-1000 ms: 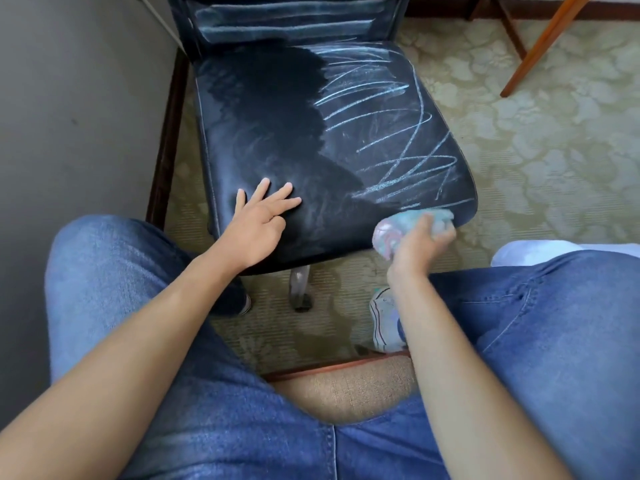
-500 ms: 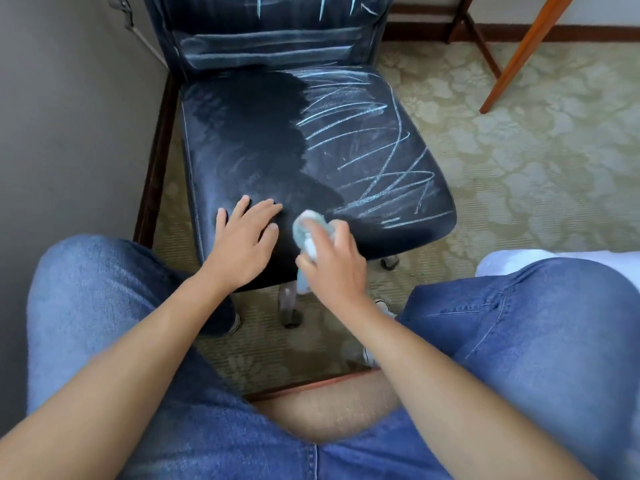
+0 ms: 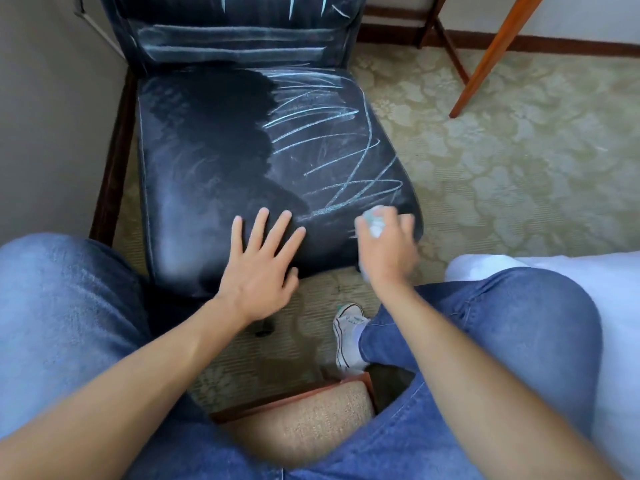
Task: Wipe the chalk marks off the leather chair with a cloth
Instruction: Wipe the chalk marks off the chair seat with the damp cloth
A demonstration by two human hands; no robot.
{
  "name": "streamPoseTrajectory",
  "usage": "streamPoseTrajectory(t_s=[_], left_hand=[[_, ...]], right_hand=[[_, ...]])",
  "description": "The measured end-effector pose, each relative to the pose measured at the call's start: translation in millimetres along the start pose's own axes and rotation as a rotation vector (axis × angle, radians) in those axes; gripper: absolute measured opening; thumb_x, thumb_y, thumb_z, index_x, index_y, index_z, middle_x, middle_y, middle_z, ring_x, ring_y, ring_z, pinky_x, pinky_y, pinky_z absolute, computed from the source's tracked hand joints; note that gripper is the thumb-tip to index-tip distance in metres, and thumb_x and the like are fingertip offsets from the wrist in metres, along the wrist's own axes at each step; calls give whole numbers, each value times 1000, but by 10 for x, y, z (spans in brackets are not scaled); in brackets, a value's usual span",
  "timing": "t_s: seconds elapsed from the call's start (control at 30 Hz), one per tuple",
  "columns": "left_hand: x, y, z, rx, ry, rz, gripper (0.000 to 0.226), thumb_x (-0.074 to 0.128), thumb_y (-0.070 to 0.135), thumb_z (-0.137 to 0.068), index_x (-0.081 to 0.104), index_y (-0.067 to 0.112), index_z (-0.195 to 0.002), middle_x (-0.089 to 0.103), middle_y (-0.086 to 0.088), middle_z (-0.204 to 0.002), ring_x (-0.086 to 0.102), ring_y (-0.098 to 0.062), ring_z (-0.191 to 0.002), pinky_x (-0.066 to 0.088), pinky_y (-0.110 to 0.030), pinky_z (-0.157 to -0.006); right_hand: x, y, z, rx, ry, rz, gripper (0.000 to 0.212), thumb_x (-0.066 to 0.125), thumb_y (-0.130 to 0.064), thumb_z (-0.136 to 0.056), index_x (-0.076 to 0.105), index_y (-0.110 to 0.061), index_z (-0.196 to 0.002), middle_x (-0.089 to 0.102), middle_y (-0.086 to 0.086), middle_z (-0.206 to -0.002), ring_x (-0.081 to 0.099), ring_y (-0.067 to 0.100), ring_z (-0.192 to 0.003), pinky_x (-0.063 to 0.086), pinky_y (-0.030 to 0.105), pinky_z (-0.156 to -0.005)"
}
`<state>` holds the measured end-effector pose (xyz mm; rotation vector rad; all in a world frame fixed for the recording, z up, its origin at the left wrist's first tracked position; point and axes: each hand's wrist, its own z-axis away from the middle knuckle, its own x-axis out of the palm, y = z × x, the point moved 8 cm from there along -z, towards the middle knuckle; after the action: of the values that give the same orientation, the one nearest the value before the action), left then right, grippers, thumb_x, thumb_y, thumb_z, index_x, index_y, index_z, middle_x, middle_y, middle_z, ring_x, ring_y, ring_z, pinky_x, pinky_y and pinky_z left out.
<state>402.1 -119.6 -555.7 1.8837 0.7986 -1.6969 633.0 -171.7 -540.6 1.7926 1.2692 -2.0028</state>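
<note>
The dark leather chair (image 3: 214, 174) fills the upper middle of your view, its seat running from the backrest down to the front edge just ahead of your knees. The left half of the seat is dark and smeared, with a hazy film near the front-left corner. The chalk marks (image 3: 332, 157) cover the right half, looping scribbles from the back-right corner down to the front-right corner, and more streaks and bands of chalk lie across the backrest.

Your legs in blue jeans (image 3: 512, 341) frame the bottom of the view, and the patterned carpet (image 3: 519, 161) spreads to the right of the chair, with a slanted wooden leg (image 3: 491, 57) standing on it near the top right. A white sneaker (image 3: 348, 336) shows below the seat's front edge.

Your left hand (image 3: 259, 268) lies flat on the front edge of the seat, near its middle, fingers straight and spread apart. Your right hand (image 3: 388, 247) is blurred at the front-right corner of the seat, its fingers curled round the cloth (image 3: 374, 225), a pale bluish wad that shows above the knuckles and sits against the leather right at the lowest chalk strokes.
</note>
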Motion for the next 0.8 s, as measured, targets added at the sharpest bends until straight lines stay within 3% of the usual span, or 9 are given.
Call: streamPoseTrajectory(t_s=[0.07,0.17,0.23,0.33,0.4,0.47,0.57,0.63,0.8], left_hand=[[120,35,-49,-55,-46,-46,80,37,64,-100,19,24,-166,10,-13,-174,6,-47,-158,-2,-75,-120],[175,4,-38,-74,-43,-86,84,45,65,-99,18,23,-167,9,-15,-174,7,-49,-158,2,-77,-118],[154,-13,-33,-63,-12,-89,86,51,63,-97,20,22,-166,11,-16,-174,9,-49,-157,5,-77,-118],[140,-33,-24,-61,-11,-91,89,55,61,-96,21,19,-166,12,-17,-173,10,-49,-157,6,-76,-118],[138,-58,-21,-87,-19,-82,95,58,61,-94,19,11,-165,10,-21,-173,9,-47,-158,6,-74,-121],[138,-89,-25,-132,-9,-63,104,62,60,-92,18,-1,-163,8,-27,-171,7,-44,-159,6,-70,-123],[136,-131,-18,-175,-2,-59,112,64,63,-89,15,-8,-160,6,-30,-170,4,-45,-159,8,-66,-126],[130,-153,-10,-177,4,-55,114,61,66,-89,12,-8,-160,7,-29,-170,4,-45,-159,9,-64,-126],[95,-190,5,-193,19,-61,114,55,75,-88,16,-2,-163,9,-24,-172,4,-43,-160,4,-67,-126]], right_hand=[[92,-279,256,-224,-59,4,33,55,-56,-93,54,-36,-120,47,-4,-113,60,25,-93,45,36,-68],[130,-374,366,-378,-73,98,38,56,-49,-96,47,-38,-132,48,-5,-112,60,21,-91,49,38,-67],[15,-61,150,-190,-18,125,34,55,-43,-98,50,-36,-131,49,0,-115,61,27,-92,43,37,-67],[-185,616,-148,247,73,-28,26,55,-35,-100,59,-29,-125,52,6,-122,59,35,-102,34,35,-72],[-191,647,-122,293,119,-69,25,55,-36,-99,60,-25,-121,54,8,-120,59,36,-102,35,35,-72],[-88,251,77,96,101,-65,24,57,-40,-95,61,-24,-112,54,6,-110,60,36,-92,42,38,-70],[204,-436,589,-357,-56,1,26,52,-48,-90,64,-31,-105,53,0,-97,62,30,-74,51,40,-58],[189,-492,584,-491,-16,69,27,55,-46,-89,67,-28,-104,55,1,-94,63,28,-69,51,38,-51],[-158,448,-202,119,155,51,28,59,-39,-95,64,-19,-115,57,10,-111,61,39,-94,37,35,-67]])
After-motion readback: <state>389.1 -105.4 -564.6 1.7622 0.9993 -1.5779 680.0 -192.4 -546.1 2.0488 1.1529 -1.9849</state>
